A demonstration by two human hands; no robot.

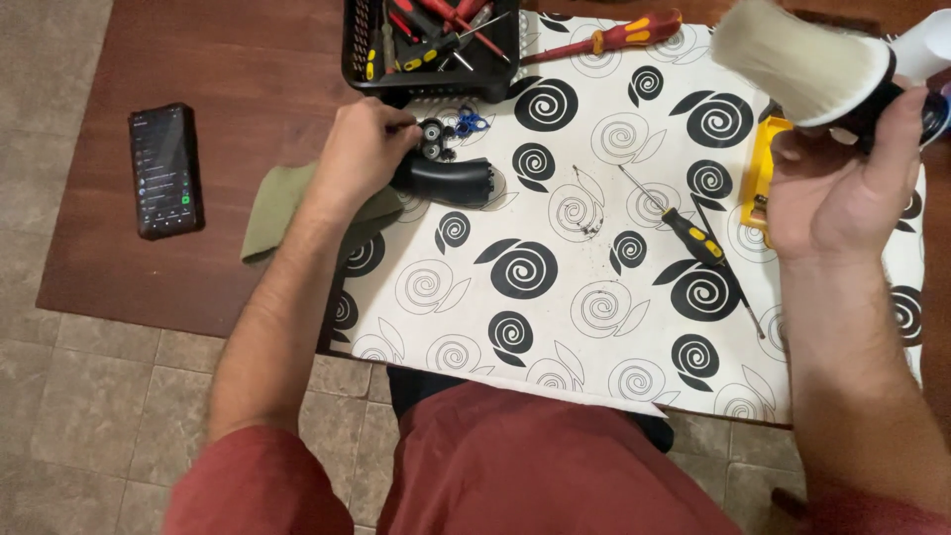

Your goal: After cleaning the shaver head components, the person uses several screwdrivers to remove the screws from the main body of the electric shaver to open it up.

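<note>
Brush point(802, 67): upper right of frame, held in the right hand point(842, 188), fingers wrapped round its dark base. Pale bristle head is soft and yielding; the whole likely light. Best gripped at the stiff base, as now; bristles would splay under pressure. Its far end is cut off by the frame edge.

Black housing point(446, 180): upper centre-left, lying on the patterned mat point(555, 327). Rigid, smooth, probably plastic, curved; likely slippery, best taken across its middle.

Small parts point(436, 139): just above the housing, black rollers and a blue piece. The left hand point(362, 154) is closed down over them, fingertips pinching; what it grips cannot be made out. Tiny, prone to rolling.

Also present: green cloth point(272, 208) partly under the left wrist; screwdriver point(693, 233) centre right; tool tray point(431, 50) at top, cut off; phone point(164, 170) left; a yellow object point(765, 173) mostly hidden behind the right hand.
</note>
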